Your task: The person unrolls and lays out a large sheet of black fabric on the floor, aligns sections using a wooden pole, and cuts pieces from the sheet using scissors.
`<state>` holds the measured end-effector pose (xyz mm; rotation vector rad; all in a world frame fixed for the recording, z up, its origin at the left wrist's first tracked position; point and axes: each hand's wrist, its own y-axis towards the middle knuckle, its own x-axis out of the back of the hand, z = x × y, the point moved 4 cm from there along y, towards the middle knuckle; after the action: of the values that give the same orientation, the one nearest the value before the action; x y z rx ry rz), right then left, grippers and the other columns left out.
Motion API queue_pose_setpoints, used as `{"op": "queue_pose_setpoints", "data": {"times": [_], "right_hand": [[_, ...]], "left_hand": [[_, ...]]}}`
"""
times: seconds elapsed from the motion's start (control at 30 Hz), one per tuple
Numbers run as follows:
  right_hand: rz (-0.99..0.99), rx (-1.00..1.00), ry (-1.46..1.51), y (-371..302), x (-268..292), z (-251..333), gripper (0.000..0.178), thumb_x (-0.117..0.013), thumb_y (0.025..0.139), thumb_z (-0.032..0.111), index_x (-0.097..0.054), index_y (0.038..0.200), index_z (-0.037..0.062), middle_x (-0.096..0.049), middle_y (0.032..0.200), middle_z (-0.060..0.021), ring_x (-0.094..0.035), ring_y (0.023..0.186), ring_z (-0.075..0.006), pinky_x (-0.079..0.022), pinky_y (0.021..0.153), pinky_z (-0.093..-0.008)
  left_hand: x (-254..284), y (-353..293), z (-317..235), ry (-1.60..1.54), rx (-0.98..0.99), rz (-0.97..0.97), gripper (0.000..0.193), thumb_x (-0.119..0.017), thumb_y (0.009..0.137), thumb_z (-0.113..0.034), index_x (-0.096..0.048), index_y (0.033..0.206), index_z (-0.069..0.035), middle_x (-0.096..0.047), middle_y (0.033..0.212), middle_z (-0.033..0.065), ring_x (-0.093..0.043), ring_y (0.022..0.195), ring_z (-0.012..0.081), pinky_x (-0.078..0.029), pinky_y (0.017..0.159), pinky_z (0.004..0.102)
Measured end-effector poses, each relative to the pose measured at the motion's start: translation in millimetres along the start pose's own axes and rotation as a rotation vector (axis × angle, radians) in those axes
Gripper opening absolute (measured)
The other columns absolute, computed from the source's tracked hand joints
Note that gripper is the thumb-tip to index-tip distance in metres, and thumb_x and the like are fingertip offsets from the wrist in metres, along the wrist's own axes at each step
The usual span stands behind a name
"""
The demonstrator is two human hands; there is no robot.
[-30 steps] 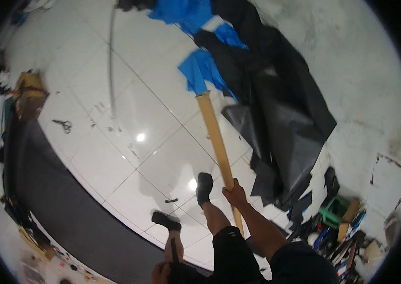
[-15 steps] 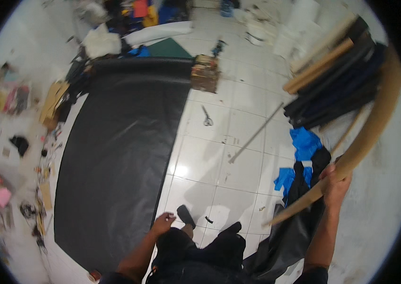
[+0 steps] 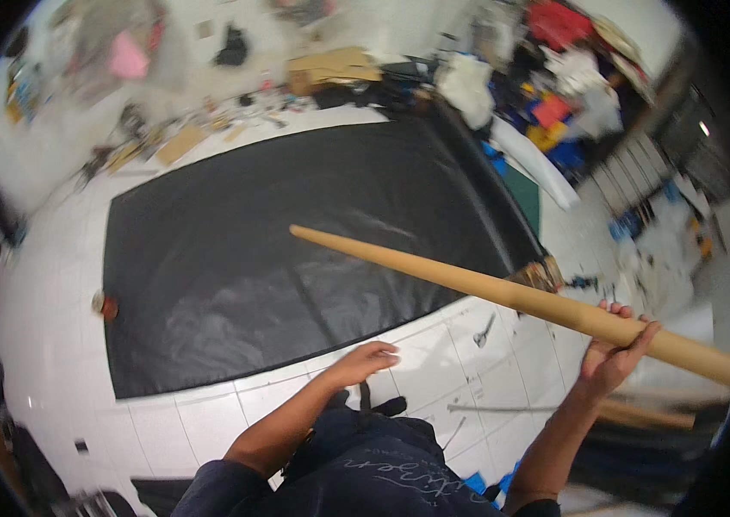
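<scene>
Long tan cardboard-like tube (image 3: pixel 503 291) is slanting through my remote view, the right hand (image 3: pixel 613 351) gripping it. I am seeing the left hand (image 3: pixel 365 362) hovering free, apart from it, fingers loosely bent. Beyond, the tube is crossing before a wide black sheet (image 3: pixel 236 250) covering white floor tiles (image 3: pixel 520 353); grey scissors (image 3: pixel 480 339) are lying nearby.

Clear for the left hand (image 3: pixel 366 362) forward over the black sheet (image 3: pixel 201 267), left of the tip of the cardboard tube (image 3: pixel 503 291). Barred farther right by that tube, slanting from the right hand (image 3: pixel 613 355) across the sheet (height above it hard to judge). Passable over the white floor tiles (image 3: pixel 210 422) nearby, except around the scissors (image 3: pixel 482 334) and thin strip (image 3: pixel 503 407).
</scene>
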<state>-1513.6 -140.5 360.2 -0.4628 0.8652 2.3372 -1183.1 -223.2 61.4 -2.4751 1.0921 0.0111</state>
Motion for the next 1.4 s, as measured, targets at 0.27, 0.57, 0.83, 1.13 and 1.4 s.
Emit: {"op": "queue_pose_setpoints", "data": {"times": [0.27,0.57,0.83,1.13,1.4], "right_hand": [[-0.332,-0.733,0.193,-50,-29,-256,0.058,-0.062,0.085,0.059,-0.047,0.105,0.0068,-0.051,0.093,-0.0084,-0.056,0.094,-0.0241,-0.048,0.094,-0.0455],[0.631,-1.643,-0.778,-43,163,-409,0.054,-0.056,0.092,0.054,-0.056,0.11,0.0025,-0.064,0.088,-0.0076,-0.066,0.082,-0.0247,-0.055,0.067,-0.0396],[1.653,-0.08,-1.536,167,339,-404,0.088,-0.084,0.059,0.051,-0.05,0.124,0.0019,-0.05,0.13,-0.0237,-0.043,0.127,-0.0381,-0.031,0.106,-0.0539],[1.851,0.043,-1.34,241,291,-400,0.061,-0.081,0.071,0.042,-0.059,0.115,0.0061,-0.059,0.107,-0.0212,-0.055,0.103,-0.0389,-0.046,0.088,-0.0479],[2.305,-0.496,-1.213,181,349,-514,0.068,-0.07,0.072,0.063,-0.057,0.104,0.0034,-0.066,0.093,-0.0224,-0.065,0.09,-0.0393,-0.05,0.078,-0.0481]], "left_hand": [[35,36,-34,-1.111,-0.288,-0.414,0.064,-0.047,0.099,-0.042,-0.021,0.146,-0.006,-0.042,0.137,0.0192,-0.046,0.125,0.0306,-0.04,0.105,0.0459],[30,140,74,-1.068,-0.159,-1.39,0.046,-0.061,0.093,-0.031,-0.036,0.121,-0.003,-0.05,0.114,0.0144,-0.061,0.099,0.027,-0.059,0.073,0.0391],[-53,219,99,-0.933,0.252,-1.788,0.059,-0.067,0.088,-0.037,-0.039,0.116,0.006,-0.055,0.108,0.0212,-0.066,0.083,0.028,-0.062,0.06,0.0366],[-81,159,91,-0.539,0.547,-2.134,0.053,-0.063,0.087,-0.041,-0.053,0.101,0.008,-0.065,0.084,0.0222,-0.068,0.063,0.0293,-0.056,0.06,0.0367],[-119,171,104,-0.805,0.299,-1.765,0.055,-0.06,0.09,-0.044,-0.054,0.112,0.005,-0.062,0.107,0.0216,-0.065,0.093,0.0313,-0.055,0.077,0.0432]]}}
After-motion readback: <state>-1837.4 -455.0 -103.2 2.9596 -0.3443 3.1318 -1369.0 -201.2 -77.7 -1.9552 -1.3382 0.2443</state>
